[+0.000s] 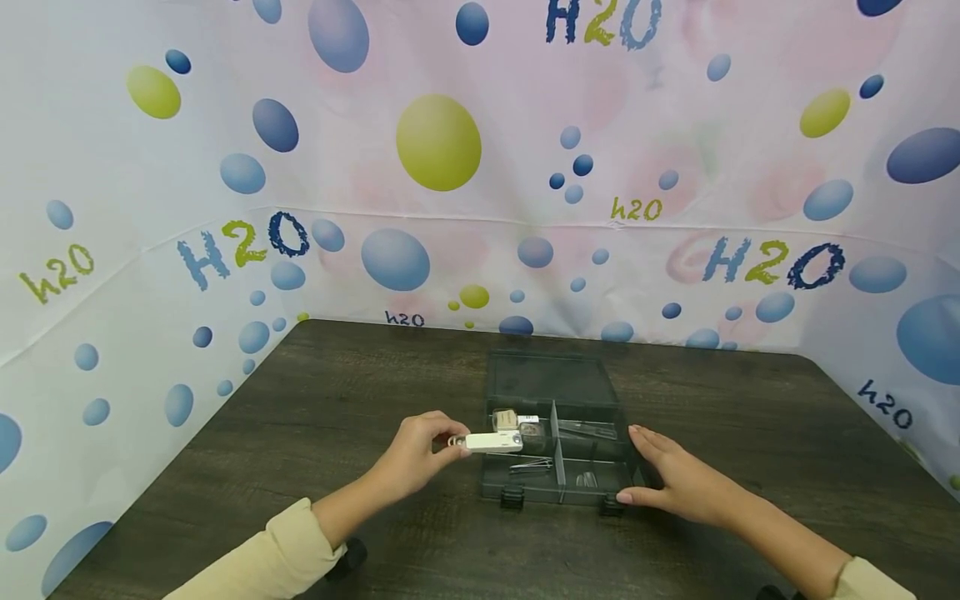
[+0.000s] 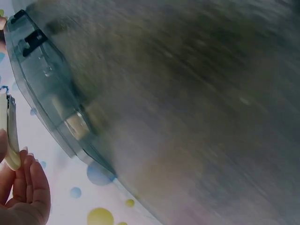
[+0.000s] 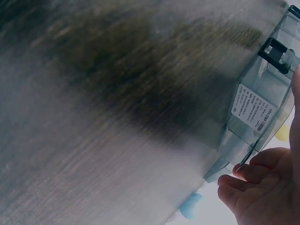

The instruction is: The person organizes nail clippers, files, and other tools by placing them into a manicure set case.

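My left hand pinches a cream-white nail clipper by one end, above the left side of a clear grey divided plastic box. Metal along the clipper shows in the left wrist view. At the box's right side rests my right hand, its thumb by the front corner and its fairly straight fingers along the side wall. Beige and clear small items fill the back left compartment. Thin metal tools lie front left, long slim pieces back right, and small shiny pieces front right.
Behind the box, its see-through lid is swung back. Black latches line the front edge. A printed label is on the box's outside. The dark wooden table meets a bubble-patterned curtain at the back and sides.
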Demonstrator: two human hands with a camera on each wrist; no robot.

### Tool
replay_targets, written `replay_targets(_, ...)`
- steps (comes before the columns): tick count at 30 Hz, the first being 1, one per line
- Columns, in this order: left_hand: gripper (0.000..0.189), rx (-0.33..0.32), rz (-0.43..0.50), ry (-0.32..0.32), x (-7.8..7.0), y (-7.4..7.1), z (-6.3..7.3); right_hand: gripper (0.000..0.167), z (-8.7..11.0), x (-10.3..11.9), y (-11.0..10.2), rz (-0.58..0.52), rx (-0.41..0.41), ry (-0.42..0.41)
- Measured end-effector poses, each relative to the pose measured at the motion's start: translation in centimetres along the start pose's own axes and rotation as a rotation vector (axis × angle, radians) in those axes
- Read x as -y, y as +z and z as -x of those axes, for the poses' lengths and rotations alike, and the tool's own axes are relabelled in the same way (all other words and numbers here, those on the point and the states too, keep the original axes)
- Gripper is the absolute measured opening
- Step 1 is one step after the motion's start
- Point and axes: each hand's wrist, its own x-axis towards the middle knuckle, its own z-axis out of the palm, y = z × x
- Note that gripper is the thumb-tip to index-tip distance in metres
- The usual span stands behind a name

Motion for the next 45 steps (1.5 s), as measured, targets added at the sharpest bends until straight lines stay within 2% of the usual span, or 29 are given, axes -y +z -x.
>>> replay_targets(9, 0.018, 0.060, 0.022, 0.020, -1.0, 1.3, -0.9, 0.103, -0.1, 0.0, 0.0, -0.003, -0.002, -0.008)
replay_targets(16, 0.019, 0.117, -0.018, 0.071, -1.8, 2.3, -1.7, 0.102, -0.1, 0.1, 0.0, 0.005, -0.012, -0.016)
replay_targets(22, 0.011, 0.188, -0.085, 0.096, -2.3, 3.0, -2.4, 0.102, -0.1, 0.0, 0.0, 0.007, -0.019, -0.016)
replay_targets(33, 0.010, 0.335, -0.232, 0.111, -2.6, 3.3, -3.4, 0.103, 0.0, -0.1, 0.1, 0.005, -0.021, -0.020)
replay_targets(36, 0.009, 0.370, -0.224, 0.126, -2.5, 3.3, -3.7, 0.103, 0.0, -0.1, 0.1, 0.004, -0.019, -0.018)
replay_targets(38, 0.023, 0.393, -0.208, 0.131, -2.5, 3.3, -4.0, 0.103, 0.0, -0.1, 0.2, 0.007, -0.018, -0.016)
replay_targets(41, 0.030, 0.433, -0.192, 0.116, -2.6, 3.3, -4.4, 0.103, 0.0, -0.1, 0.2, 0.009, -0.017, -0.015)
replay_targets(45, 0.016, 0.484, -0.217, 0.086, -3.0, 3.1, -5.0, 0.102, 0.1, -0.1, 0.2, 0.012, -0.022, -0.020)
